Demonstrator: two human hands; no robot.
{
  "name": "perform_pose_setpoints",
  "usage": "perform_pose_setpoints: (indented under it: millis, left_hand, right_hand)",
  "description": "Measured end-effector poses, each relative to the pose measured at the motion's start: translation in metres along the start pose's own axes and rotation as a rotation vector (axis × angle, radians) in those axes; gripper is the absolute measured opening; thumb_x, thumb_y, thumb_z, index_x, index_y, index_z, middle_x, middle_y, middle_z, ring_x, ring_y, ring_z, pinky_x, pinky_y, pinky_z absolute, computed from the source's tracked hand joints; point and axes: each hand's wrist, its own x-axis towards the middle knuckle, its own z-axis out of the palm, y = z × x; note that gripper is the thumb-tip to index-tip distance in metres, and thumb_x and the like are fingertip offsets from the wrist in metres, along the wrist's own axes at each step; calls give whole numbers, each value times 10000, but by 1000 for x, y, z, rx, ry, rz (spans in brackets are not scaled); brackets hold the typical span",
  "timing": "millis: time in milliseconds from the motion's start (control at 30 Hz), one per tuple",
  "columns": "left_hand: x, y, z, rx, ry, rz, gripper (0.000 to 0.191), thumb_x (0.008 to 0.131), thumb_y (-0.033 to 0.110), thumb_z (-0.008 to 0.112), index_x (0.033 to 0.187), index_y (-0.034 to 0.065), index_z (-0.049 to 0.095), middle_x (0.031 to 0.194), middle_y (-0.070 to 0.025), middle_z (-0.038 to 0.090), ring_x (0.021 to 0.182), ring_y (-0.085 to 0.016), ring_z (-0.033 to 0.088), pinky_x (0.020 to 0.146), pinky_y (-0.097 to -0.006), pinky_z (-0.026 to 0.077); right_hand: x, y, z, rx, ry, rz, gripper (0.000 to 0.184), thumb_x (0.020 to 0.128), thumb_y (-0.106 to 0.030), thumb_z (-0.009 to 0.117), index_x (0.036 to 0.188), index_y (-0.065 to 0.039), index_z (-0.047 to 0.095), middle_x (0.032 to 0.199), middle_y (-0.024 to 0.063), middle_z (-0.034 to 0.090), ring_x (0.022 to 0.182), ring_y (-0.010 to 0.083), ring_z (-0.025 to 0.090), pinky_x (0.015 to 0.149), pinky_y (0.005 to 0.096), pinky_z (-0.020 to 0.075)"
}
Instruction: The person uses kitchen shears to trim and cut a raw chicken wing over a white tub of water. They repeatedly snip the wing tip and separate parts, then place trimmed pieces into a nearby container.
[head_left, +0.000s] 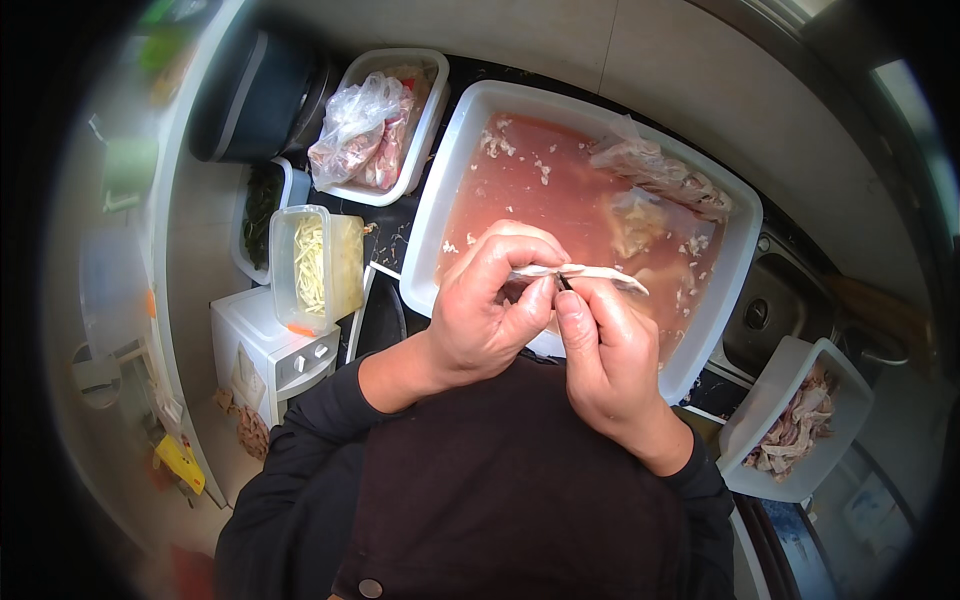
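Note:
In my left hand (499, 300) is a pale, limp strip of raw animal flesh (611, 275), pinched between thumb and fingers. Its free end extends right, above my other hand. My right hand (611, 341) grips a small dark, thin tool (563, 282) between thumb and forefinger. The tool's tip meets the underside of the strip; most of it is hidden by my fingers, so its kind is unclear. Both hands are over the near side of a large white plastic tub (436, 195) of reddish water (551, 199). White scraps float there, and a plastic bag of raw meat (667, 176) lies at the far right.
A bin of bagged meat (375, 139) stands back left, near a tub of pale shreds (311, 262) and a container of dark greens (262, 214). Rightward are a steel sink (780, 300) and a translucent bin (757, 405) holding raw flesh pieces (799, 427).

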Motion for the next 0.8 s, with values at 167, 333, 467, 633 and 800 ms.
perform_pose_setpoints:
  millis: [167, 333, 467, 633, 800]
  left_hand:
    - [3, 5, -2, 67, -20, 14, 226, 908, -71, 611, 1130, -47, 580, 1071, -145, 602, 851, -169, 655, 701, -290, 585]
    - [5, 6, -4, 140, -31, 55, 251, 886, -83, 631, 1131, -51, 588, 1075, -158, 612, 866, -186, 659, 701, -298, 589]
    - [6, 6, -4, 196, -26, 70, 274, 847, -103, 643, 1111, -47, 597, 1054, -161, 627, 865, -214, 660, 699, -306, 580]
    - [5, 7, -3, 201, -14, 64, 283, 817, -111, 655, 1087, -44, 606, 1028, -162, 642, 861, -235, 660, 693, -314, 568]
    - [3, 6, -1, 212, 2, 62, 270, 821, -100, 663, 1079, -47, 605, 1020, -163, 646, 847, -239, 662, 691, -313, 569]
  right_hand:
    - [-1, 1, -2, -168, 24, -36, 66, 922, -24, 645, 965, 24, 642, 787, 151, 665, 639, 304, 650, 580, 374, 498]
    - [1, 4, -1, -313, 47, -129, 79, 902, -42, 675, 962, 3, 650, 787, 134, 664, 633, 300, 656, 552, 377, 501]
    - [1, 4, -2, -385, 51, -170, 78, 897, -50, 682, 954, -7, 651, 766, 123, 654, 619, 294, 648, 536, 376, 493]
    - [-1, 0, -4, -429, 9, -131, 57, 918, -17, 638, 970, 3, 650, 768, 134, 647, 627, 301, 646, 568, 372, 492]
    - [-3, -1, -2, -396, 37, -102, 46, 946, -22, 602, 943, -1, 643, 760, 135, 639, 607, 301, 634, 568, 372, 484]
